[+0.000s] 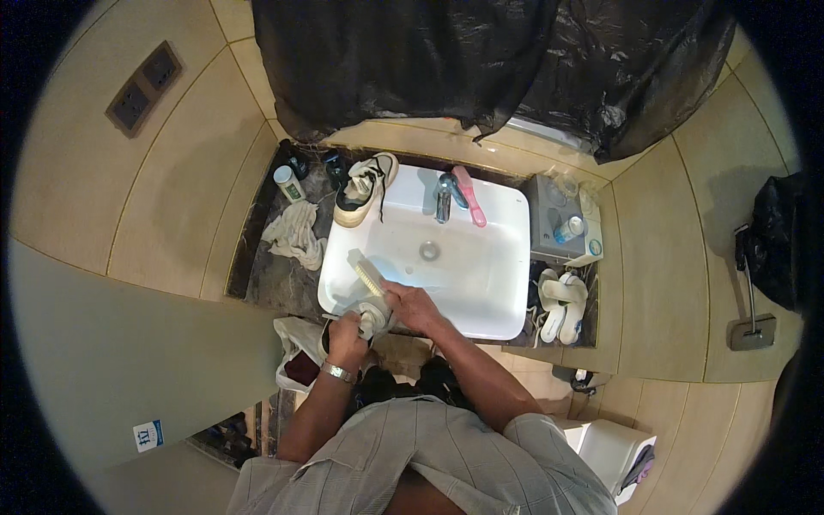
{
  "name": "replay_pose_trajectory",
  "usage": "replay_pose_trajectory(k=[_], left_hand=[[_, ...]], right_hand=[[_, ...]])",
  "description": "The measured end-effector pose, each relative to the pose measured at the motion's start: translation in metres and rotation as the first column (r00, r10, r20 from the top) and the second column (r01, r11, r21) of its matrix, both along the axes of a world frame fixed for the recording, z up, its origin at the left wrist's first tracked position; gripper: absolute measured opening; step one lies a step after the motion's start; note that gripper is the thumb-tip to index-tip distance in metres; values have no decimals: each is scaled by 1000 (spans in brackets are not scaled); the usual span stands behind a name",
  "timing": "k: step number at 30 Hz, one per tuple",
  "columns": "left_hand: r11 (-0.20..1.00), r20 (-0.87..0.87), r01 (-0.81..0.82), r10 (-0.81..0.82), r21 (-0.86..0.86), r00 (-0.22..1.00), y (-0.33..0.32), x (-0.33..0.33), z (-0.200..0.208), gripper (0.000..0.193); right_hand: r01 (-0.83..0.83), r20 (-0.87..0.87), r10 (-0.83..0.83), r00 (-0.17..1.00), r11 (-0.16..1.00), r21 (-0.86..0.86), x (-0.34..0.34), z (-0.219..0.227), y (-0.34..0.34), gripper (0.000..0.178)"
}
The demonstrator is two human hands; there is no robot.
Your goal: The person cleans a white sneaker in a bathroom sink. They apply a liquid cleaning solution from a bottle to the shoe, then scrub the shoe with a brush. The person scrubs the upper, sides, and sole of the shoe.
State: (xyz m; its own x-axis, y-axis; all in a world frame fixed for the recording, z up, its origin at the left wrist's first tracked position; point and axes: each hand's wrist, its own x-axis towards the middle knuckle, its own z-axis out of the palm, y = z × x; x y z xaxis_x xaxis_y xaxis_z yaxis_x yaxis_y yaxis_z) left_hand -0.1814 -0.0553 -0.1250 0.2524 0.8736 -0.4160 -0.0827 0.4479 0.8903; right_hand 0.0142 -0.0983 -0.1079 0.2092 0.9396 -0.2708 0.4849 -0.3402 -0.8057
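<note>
Pale shoe [372, 319] lay at the near-left rim of the white basin [481, 279]; the left hand [347, 340] gripped it, while the right hand [412, 306], forearm slanted inward, clasped a brush [368, 275].

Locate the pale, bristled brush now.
In the head view, the brush is in the right hand, over the left part of the white rectangular ceramic sink, near the left hand.

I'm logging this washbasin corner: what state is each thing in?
Left hand: closed on a light-coloured item, partly hidden
Right hand: gripping the pale brush
Faucet: no stream visible
Sneaker: at the sink's rear left corner
Pink object: lying beside the faucet
Cloth: crumpled
White slippers: heaped together
White bag: open, dark red item inside
Black plastic sheet: hanging
</note>
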Motion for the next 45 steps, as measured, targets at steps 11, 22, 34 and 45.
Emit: replay_pose_trajectory(k=[11, 22, 34, 45], left_hand=[[819, 259, -110, 302, -563, 918, 20, 9, -9, 24], [867, 87, -181, 248, -465, 965, 28, 16, 0, 28], [888, 202, -121, 231, -444, 952, 32, 14, 1, 25], [896, 386, 43, 147, -442, 911, 40, 11, -42, 28]], right_hand=[[-56, 262, 54, 964, 998, 3, -18, 32, -71, 45], [129, 83, -138, 987, 986, 106, -8, 13, -84, 46], [221, 65, -218, 974, 974, -43, -24, 24, -82, 48], [486, 29, -493, 869, 865, 124, -52, -10, -55, 44]])
